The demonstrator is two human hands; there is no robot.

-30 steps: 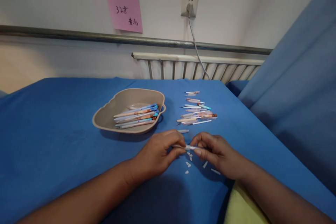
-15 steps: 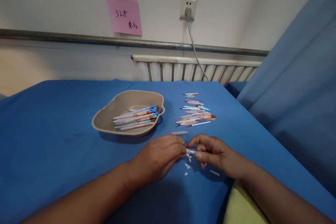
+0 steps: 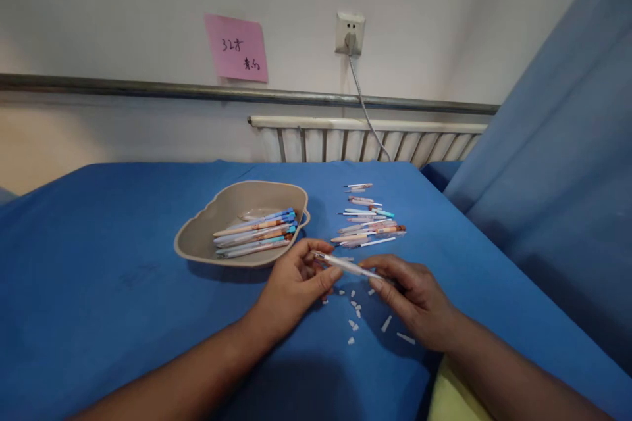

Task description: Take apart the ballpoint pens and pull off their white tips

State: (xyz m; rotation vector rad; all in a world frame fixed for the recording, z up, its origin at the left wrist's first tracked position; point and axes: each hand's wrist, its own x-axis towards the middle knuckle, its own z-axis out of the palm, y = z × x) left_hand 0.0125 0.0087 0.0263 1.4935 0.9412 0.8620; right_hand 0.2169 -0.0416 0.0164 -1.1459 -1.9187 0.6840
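Note:
A slim, whitish, see-through pen spans the gap between my two hands, low over the blue cloth. My left hand grips its left end between thumb and fingers. At the other end, my right hand pinches the pen's thin part between thumb and forefinger; its remaining fingers are curled and partly hidden. Several small white plastic bits lie scattered below the hands, along with longer white slivers. Behind the pen, part of another pale piece is visible on the cloth.
A beige basin holding several pens stands to the left. Loose pens and refills lie in rows beyond my hands. The blue cloth covers the table. A blue curtain hangs at the right, and a radiator is behind.
My left hand has turned over, exposing its thumb and more of the pen. My right hand has shifted slightly right along it. The view has tilted up a little.

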